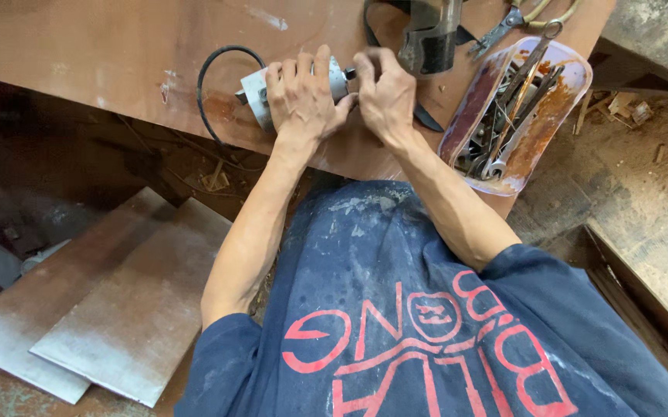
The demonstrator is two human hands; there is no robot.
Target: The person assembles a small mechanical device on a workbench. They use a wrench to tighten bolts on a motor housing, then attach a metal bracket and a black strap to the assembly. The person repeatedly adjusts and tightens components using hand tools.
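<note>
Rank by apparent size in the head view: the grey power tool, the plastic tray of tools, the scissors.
1. Plastic tray.
2. Grey power tool, partly covered by the left hand.
3. Scissors, cropped by the frame, so less certain.

Left hand (301, 99) clasps a grey power tool (258, 94); right hand (386, 96) pinches its tip.

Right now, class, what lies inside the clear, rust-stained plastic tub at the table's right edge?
The clear, rust-stained plastic tub holds a jumble of metal hand tools, including a spanner end near its front corner. The pile covers whatever lies at the bottom.
</note>
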